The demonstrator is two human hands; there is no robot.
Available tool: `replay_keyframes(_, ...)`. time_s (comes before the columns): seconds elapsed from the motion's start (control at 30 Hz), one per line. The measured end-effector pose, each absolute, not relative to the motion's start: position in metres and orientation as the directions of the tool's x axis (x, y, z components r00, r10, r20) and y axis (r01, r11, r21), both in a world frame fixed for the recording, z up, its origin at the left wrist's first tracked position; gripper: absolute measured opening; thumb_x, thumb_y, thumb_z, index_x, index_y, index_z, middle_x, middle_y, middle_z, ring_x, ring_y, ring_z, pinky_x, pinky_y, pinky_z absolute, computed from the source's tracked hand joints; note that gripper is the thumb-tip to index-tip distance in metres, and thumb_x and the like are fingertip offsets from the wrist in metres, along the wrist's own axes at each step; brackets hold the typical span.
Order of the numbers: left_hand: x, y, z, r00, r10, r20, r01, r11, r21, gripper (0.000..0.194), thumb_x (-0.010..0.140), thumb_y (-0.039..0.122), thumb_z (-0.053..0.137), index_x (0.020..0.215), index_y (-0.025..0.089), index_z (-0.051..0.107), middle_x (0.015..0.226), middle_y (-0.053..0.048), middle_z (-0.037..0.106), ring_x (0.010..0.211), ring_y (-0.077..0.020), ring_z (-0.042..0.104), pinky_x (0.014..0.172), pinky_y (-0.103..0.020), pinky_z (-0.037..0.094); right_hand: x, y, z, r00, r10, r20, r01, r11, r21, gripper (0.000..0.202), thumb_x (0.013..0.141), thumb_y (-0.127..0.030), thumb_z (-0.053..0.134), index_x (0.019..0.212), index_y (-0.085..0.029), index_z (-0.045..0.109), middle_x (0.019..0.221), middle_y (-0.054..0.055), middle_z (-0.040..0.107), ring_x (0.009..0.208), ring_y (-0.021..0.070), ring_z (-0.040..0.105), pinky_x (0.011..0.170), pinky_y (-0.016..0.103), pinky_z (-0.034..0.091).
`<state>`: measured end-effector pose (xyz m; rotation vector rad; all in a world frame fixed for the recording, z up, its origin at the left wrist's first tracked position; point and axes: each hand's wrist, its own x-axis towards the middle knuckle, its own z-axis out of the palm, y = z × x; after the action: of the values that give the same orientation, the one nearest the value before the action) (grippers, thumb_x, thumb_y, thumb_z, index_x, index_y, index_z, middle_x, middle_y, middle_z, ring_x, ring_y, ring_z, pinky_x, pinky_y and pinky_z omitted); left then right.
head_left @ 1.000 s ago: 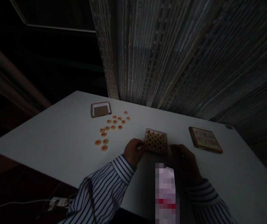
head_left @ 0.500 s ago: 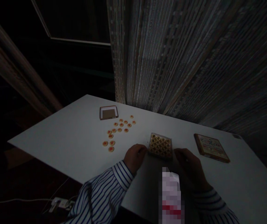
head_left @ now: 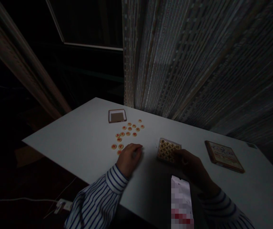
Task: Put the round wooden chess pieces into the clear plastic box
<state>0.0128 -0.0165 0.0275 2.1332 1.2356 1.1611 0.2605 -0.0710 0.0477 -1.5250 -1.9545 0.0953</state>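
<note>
On the white table [head_left: 79, 127] stands a small clear box [head_left: 169, 140], with black-marked Chinese chess pieces [head_left: 167, 148] laid in rows inside. My right hand [head_left: 194, 167] is at the box's right side, its thumb and fingers closed over the edge and hiding that corner. Away to the left, my left hand [head_left: 129, 159] is over the table with curled fingers; whether they hold anything cannot be seen. Beyond it lie several loose red-marked Chinese chess pieces [head_left: 128, 134], the closest partly covered by this hand.
An open shallow tray or lid [head_left: 117, 121] lies at the back left, and a flat printed box [head_left: 224, 156] at the right. A phone [head_left: 181, 197] with a lit screen is near the front. Curtains [head_left: 155, 63] hang behind; a power strip [head_left: 64, 204] is below left.
My left hand has moved left, away from the clear box and towards the red-marked pieces. My right hand has come onto the box's right edge. The view has shifted slightly.
</note>
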Motion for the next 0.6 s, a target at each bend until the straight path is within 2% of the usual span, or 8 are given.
replay_keyframes(0.2,-0.025,-0.004,0.023,0.218,0.874,0.435,0.573,-0.476,0.667,0.015,0.077,0.02,0.055,0.088,0.018,0.063,0.085,-0.005,0.067,0.081,-0.017,0.062,0.075,-0.032,0.051,0.243,-0.056,0.048,-0.235,0.88,0.412,0.79,0.42,-0.447,0.015,0.08,-0.025,0.048,0.087,-0.02,0.061,0.082,0.006,0.067,0.071,0.0166,0.063,0.059,0.028,0.049)
replay_keyframes(0.37,-0.052,0.002,0.019,0.129,0.907,0.401,0.624,-0.388,0.678,0.023,0.079,0.027,0.05,0.091,0.014,0.064,0.09,-0.009,0.067,0.084,-0.0191,0.062,0.077,-0.035,0.051,0.223,-0.041,0.052,-0.395,0.827,0.399,0.768,0.536,-0.35,0.019,0.082,-0.023,0.046,0.095,-0.018,0.06,0.08,0.006,0.066,0.073,0.0152,0.061,0.065,0.028,0.048)
replay_keyframes(0.6,-0.072,0.006,0.016,0.105,0.893,0.438,0.701,-0.378,0.605,0.029,0.082,0.03,0.042,0.091,0.015,0.064,0.089,-0.008,0.069,0.086,-0.0203,0.062,0.08,-0.037,0.05,0.194,-0.024,0.057,-0.511,0.777,0.367,0.742,0.615,-0.269,0.022,0.084,-0.022,0.044,0.099,-0.016,0.059,0.089,0.008,0.065,0.079,0.0161,0.06,0.069,0.029,0.047)
